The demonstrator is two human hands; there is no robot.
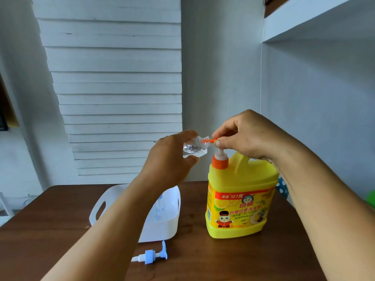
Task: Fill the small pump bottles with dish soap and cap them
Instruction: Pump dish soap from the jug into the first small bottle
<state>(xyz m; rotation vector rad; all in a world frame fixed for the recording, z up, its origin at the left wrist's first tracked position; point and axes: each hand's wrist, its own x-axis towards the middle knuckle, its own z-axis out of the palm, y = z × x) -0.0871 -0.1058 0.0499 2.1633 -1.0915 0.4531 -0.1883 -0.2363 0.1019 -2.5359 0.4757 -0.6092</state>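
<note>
A large yellow dish soap jug (241,201) with an orange pump stands on the brown table. My right hand (249,134) rests on the pump head, its orange nozzle (210,140) poking out to the left. My left hand (172,159) holds a small clear bottle (194,148) tilted on its side in the air, its open neck around the nozzle tip. A blue and white pump cap (151,256) lies loose on the table near the front.
A white bin with handle cutouts (162,226) sits left of the jug, partly behind my left arm, with another clear bottle inside. The table (203,260) ends at a white wall behind. Spotted and green objects peek out at the right edge.
</note>
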